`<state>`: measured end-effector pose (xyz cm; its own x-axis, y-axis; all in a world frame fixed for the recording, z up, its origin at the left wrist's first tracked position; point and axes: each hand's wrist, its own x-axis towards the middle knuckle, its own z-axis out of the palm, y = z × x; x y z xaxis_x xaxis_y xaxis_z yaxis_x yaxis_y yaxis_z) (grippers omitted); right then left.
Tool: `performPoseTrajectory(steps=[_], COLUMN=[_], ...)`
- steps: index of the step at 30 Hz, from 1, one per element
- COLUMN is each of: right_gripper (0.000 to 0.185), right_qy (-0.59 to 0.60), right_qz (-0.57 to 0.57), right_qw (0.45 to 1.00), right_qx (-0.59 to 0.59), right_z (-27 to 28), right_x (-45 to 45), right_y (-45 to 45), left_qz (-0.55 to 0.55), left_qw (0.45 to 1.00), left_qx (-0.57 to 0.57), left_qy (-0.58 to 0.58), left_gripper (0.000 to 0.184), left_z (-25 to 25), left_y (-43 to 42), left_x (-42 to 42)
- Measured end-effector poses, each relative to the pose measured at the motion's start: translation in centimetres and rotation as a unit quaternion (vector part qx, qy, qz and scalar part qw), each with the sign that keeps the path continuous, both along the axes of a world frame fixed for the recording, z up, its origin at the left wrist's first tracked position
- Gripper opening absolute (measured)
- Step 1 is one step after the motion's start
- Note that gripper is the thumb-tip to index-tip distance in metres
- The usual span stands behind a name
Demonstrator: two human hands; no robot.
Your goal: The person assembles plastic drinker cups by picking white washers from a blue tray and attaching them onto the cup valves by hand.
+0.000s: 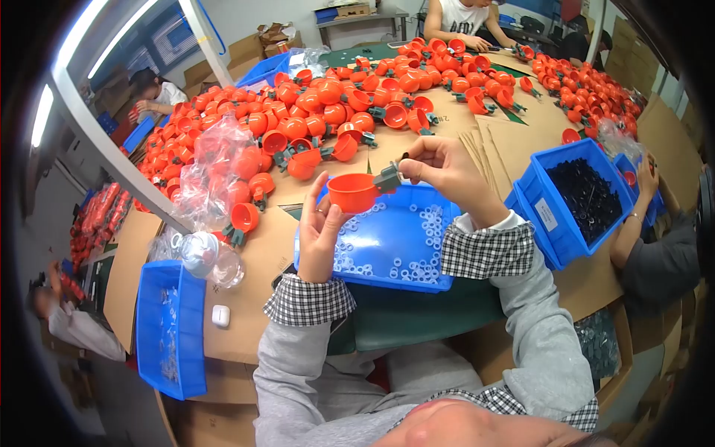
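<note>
In front of me, above a blue tray, my left hand point(322, 227) grips a red drinker cup point(350, 194) between thumb and fingers. The cup lies on its side, with a dark grey-green fitting point(387, 179) pointing right. My right hand point(450, 173) is pinched at the end of that fitting. A small dark piece point(405, 156) shows at its fingertips, too small to make out fully. Below both hands, the blue tray point(380, 238) holds many small translucent rings point(428, 264) scattered along its edges.
A large heap of red cups point(320, 104) covers the table's far side. A blue bin point(551, 223) of small black parts stands right. At left are a long blue bin point(173, 328), a clear bottle point(212, 261) and a white case point(220, 316). Other people point(465, 22) sit around.
</note>
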<state>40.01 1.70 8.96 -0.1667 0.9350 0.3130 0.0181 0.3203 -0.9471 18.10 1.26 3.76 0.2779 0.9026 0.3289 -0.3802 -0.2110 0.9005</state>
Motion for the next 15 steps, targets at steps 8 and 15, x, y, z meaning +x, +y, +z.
performPoseTrajectory(steps=[8,15], right_gripper=[0.011,0.014], right_qy=[-0.086,0.143], right_qz=[-0.069,0.08], right_qw=[0.991,0.97], right_qx=[0.074,-0.18], right_z=[-0.2,-2.4], right_x=[-1.6,-1.0], right_y=[-0.7,1.4], left_qz=[-0.008,-0.018], left_qw=[0.999,0.985], left_qx=[-0.022,0.159], left_qy=[-0.04,-0.065], left_gripper=[0.044,0.062], left_z=[-1.8,-1.5], left_y=[1.4,1.1], left_x=[-1.2,-1.5])
